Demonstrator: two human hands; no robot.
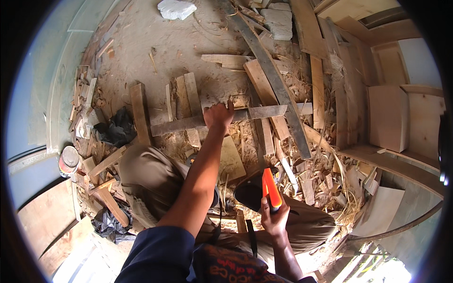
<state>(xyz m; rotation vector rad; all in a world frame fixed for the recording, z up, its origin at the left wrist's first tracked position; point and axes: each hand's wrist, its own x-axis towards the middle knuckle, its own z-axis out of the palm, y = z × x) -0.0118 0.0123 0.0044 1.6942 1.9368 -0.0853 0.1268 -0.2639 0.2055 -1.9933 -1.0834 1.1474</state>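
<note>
My left hand [218, 114] is closed over a narrow weathered wooden plank [177, 126] that lies crosswise in front of me. My right hand [275, 218] grips the orange and black handle of a handsaw [270, 185], close to my right knee. Its thin dark blade seems to run away from me toward the plank, but it is hard to make out against the wood. Whether the teeth touch the plank I cannot tell. Under and beside the plank lie short wood pieces, among them an upright-lying block [139, 113] at its left end.
A long dark board [273, 75] crosses the plank's right part. Wood shavings and offcuts [325, 188] litter the ground. Black plastic [115, 127] and a small tub [70, 158] sit at the left, a white stone [176, 8] far off, and wooden panels [388, 115] at the right.
</note>
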